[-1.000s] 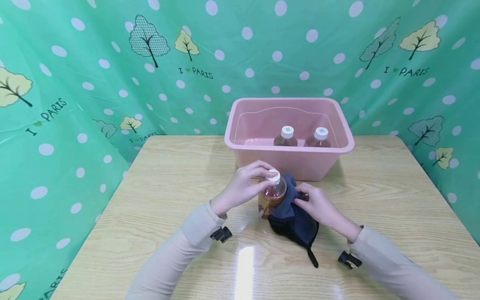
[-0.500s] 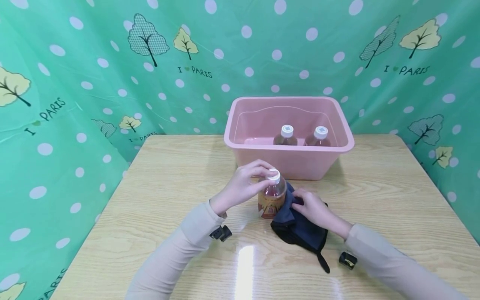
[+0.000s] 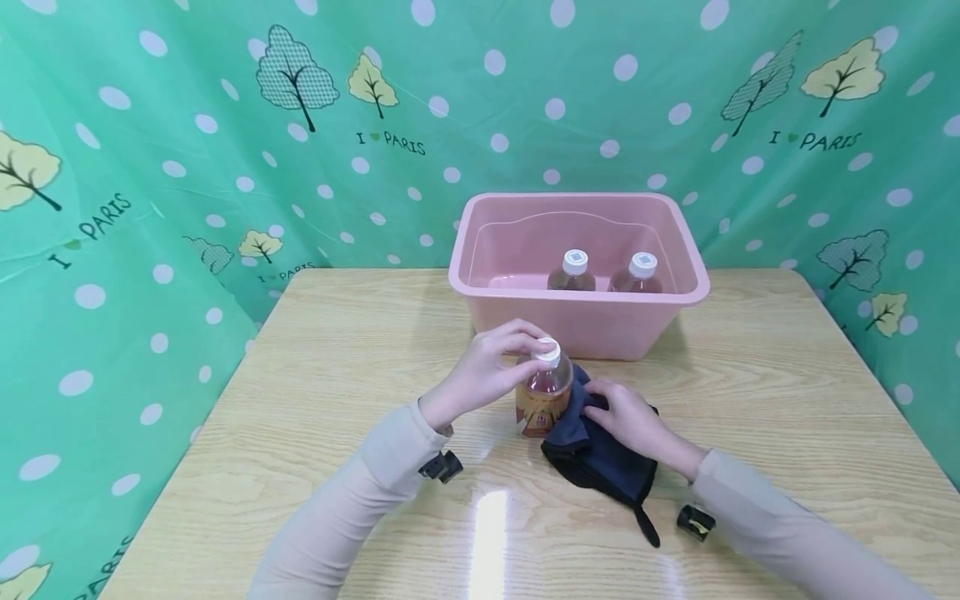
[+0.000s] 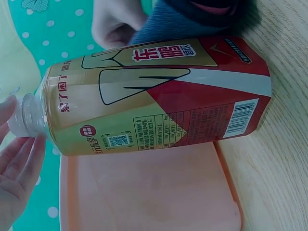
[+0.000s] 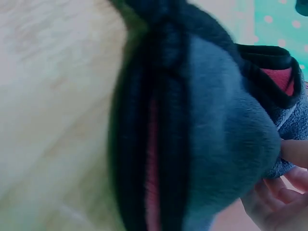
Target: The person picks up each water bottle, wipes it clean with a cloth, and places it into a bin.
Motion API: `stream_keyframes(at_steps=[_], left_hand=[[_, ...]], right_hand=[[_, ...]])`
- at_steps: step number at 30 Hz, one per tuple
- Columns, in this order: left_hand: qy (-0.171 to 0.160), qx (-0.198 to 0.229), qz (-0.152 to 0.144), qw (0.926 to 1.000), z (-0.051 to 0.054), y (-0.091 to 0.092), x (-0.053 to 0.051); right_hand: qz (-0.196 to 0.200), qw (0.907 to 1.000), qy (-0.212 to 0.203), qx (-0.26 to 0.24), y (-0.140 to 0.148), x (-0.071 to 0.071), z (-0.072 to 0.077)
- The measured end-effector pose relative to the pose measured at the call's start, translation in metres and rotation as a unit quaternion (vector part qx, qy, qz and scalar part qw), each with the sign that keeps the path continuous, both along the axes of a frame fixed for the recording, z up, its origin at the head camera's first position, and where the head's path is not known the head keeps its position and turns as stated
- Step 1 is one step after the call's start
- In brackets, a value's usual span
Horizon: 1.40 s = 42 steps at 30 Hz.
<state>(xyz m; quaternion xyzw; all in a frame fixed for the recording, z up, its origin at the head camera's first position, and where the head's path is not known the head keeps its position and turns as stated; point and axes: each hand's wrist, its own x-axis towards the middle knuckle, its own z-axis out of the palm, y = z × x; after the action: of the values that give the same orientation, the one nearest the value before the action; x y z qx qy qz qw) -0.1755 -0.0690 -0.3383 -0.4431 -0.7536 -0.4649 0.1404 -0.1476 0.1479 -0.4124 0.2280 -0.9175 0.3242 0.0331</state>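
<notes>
A drink bottle [image 3: 543, 406] with a red and gold label and a white cap stands upright on the table. My left hand [image 3: 497, 368] grips it by the cap, thumb and fingers on either side. Against the bottle's right side lies a dark blue cloth [image 3: 609, 460] with black edging and a hanging loop. The right wrist view shows pink on the cloth's [image 5: 216, 120] inner face. My right hand [image 3: 633, 417] pinches a fold of this cloth next to the bottle. In the left wrist view the label side of the bottle [image 4: 154, 96] faces the camera.
Just behind the hands stands a pink plastic bin [image 3: 577, 321]. Inside it are two white-capped bottles, one on the left [image 3: 574, 271] and another bottle [image 3: 641, 273] on the right. A green patterned curtain [image 3: 360, 200] hangs behind the wooden table [image 3: 337, 358].
The cloth's lower end and its loop have shifted right and toward me. My right hand has moved slightly toward me along the cloth. Left hand and bottle look unmoved.
</notes>
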Motion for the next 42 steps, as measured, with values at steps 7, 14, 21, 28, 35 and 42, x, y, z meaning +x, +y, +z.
stream_keyframes(at_steps=[7, 14, 21, 28, 35, 42], left_hand=[[0.005, 0.007, -0.004, 1.0000, 0.000, 0.000, 0.000], [0.007, 0.011, -0.006, 0.9999, -0.001, 0.000, 0.000], [0.006, 0.010, -0.007, 0.9999, -0.002, 0.000, -0.001], [0.006, 0.014, -0.007, 0.9999, -0.003, 0.000, -0.001], [0.004, 0.013, -0.006, 0.9999, -0.003, 0.000, -0.001], [0.003, 0.012, -0.005, 0.9999, -0.003, 0.000, -0.001]], right_hand=[[0.014, 0.9958, 0.077, -0.047, 0.002, 0.001, 0.023], [0.025, 0.9896, 0.116, -0.081, 0.000, 0.004, 0.050], [0.021, 0.9907, 0.111, -0.076, -0.001, 0.004, 0.061], [0.026, 0.9906, 0.114, -0.071, 0.000, 0.002, 0.059], [0.028, 0.9924, 0.100, -0.066, 0.000, 0.002, 0.058], [0.028, 0.9935, 0.085, -0.071, 0.001, 0.003, 0.056]])
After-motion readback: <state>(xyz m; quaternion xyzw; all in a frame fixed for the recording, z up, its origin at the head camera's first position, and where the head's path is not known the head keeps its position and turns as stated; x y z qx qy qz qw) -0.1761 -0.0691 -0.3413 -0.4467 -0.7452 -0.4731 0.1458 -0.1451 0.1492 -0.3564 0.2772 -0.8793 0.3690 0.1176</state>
